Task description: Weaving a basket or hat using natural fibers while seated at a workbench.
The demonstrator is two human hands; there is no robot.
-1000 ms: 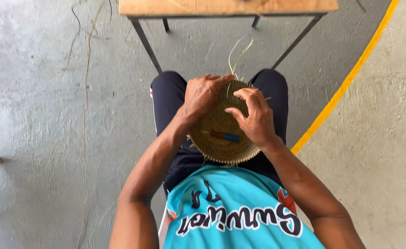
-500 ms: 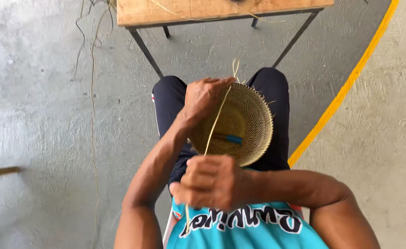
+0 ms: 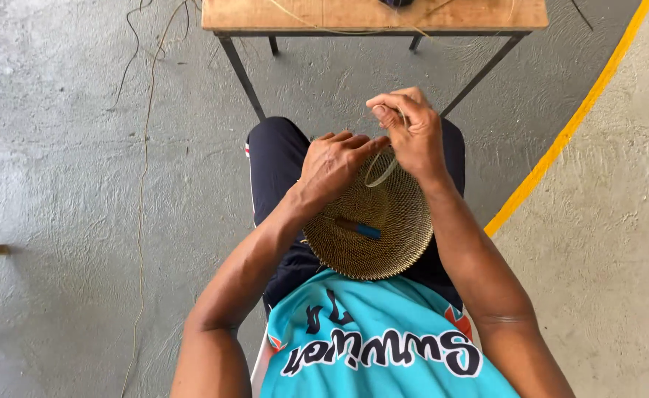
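- The basket (image 3: 372, 225), a round woven disc of tan fibre, lies on the person's lap at the centre of the frame, its coils already tight and even out to the scalloped edge nearest the shirt.
- A tool with a blue handle (image 3: 355, 228) lies across its weave, held by neither hand.
- The left hand (image 3: 333, 163) rests on the disc's upper left edge, fingers pressed flat to steady it; its grip holds the rim, not the strand.
- The right hand (image 3: 411, 133) sits just above the upper rim, thumb and fingertips pinching a thin pale strand (image 3: 380, 171) that loops down onto the weave.
- Judged from this, most of the disc is woven, and the stitch at the upper rim is not yet pulled snug.
- More loose fibres lie on the tabletop (image 3: 324, 15) at the top of the frame.
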